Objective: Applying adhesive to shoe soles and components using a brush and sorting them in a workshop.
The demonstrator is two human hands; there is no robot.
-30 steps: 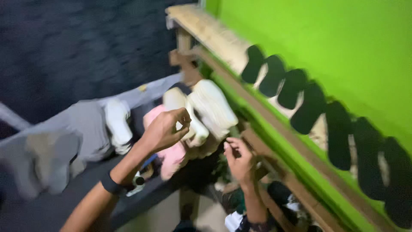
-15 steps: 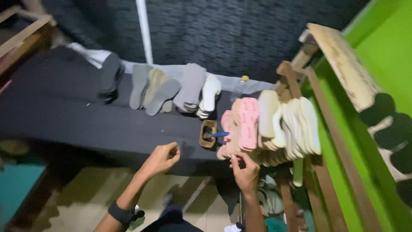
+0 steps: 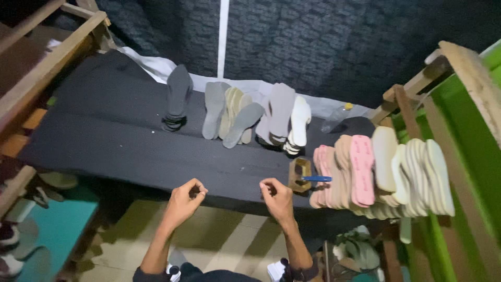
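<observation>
Looking down, head view: we hold both hands at the near edge of the black tabletop [image 3: 104,141].
Left hand [image 3: 185,198]: our fingers are loosely curled, thumb meeting fingertips; we cannot tell whether anything small sits between them.
Right hand [image 3: 277,197]: also curled, with nothing visible inside; it is near the small wooden block [image 3: 300,175] and the blue-handled tool [image 3: 315,178] lying across it.
Insoles: grey and cream stacks [image 3: 245,117] lie in a row at the far side of the tabletop; a fanned pink and cream pile [image 3: 383,175] rests at the right end.
Progress, as we judge it: many insoles are already laid out in groups; neither hand touches one now.
Hard to make out: the floor clutter is dim, our forearms are cut off at the bottom edge, and the wooden racks left and right run out of frame.
</observation>
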